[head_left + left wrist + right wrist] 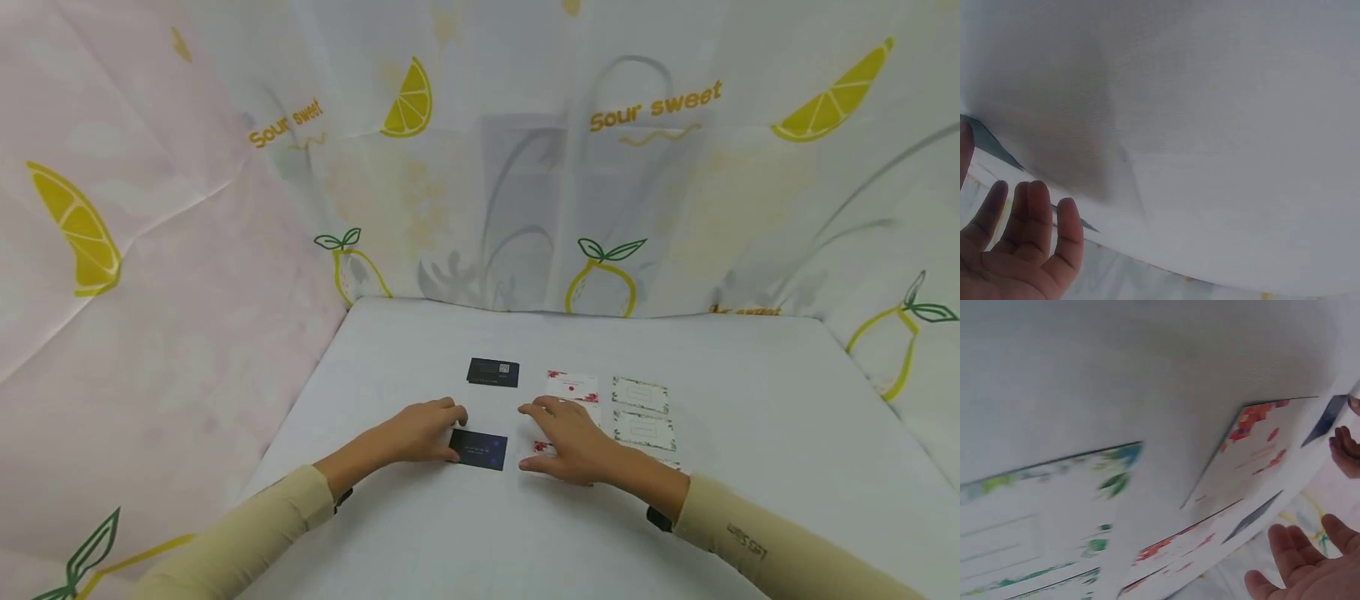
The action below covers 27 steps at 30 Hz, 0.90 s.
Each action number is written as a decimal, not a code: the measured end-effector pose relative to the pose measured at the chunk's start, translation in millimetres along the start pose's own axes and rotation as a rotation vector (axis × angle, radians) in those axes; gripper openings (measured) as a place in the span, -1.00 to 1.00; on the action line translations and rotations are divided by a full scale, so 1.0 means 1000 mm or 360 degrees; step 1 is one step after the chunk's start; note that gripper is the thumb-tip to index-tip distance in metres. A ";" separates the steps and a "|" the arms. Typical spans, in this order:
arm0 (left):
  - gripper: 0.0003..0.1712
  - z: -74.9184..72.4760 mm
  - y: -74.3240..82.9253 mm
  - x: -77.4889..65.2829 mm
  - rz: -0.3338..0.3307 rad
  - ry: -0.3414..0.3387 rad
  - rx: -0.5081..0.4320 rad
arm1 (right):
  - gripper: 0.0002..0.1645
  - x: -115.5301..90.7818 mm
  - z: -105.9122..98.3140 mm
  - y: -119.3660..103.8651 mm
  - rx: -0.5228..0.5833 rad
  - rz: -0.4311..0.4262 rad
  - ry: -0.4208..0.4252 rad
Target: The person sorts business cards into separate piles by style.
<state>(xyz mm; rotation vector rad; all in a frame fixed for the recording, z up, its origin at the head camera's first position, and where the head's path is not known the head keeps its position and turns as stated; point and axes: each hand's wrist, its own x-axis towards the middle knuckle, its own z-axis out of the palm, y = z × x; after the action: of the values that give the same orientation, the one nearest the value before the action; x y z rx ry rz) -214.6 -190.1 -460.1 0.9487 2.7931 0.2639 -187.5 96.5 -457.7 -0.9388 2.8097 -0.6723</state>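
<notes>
A dark blue card (pixel 480 450) lies on the white table at its near middle. At its left end is my left hand (pixel 423 429), thumb tip right at the card's edge and the other fingers loosely bent above the corner. In the left wrist view the dark card (pixel 994 145) shows beside the thumb, with nothing gripped in the palm. My right hand (pixel 573 442) hovers with spread, relaxed fingers over a column of white cards with red flowers (pixel 572 386), partly hiding them. The right wrist view shows one red-flowered card (pixel 1260 444) lying flat, away from the fingers.
Farther back lies a small pile of dark cards (pixel 491 372). White cards with green leafy borders (pixel 643 431) form a column on the right, its near end partly covered by the right forearm. A lemon-patterned curtain (pixel 525 167) hangs behind the table.
</notes>
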 end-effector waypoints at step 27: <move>-0.49 -0.002 0.012 0.007 -0.0025 -0.0097 0.0013 | -0.42 0.064 0.030 -0.033 -0.0047 0.0124 -0.0255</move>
<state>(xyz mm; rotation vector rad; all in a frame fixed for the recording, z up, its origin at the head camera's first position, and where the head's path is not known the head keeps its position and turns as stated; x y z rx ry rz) -213.2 -176.3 -456.0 0.9204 2.7471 0.2183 -213.5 23.8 -467.2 -0.8428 2.7057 -0.5223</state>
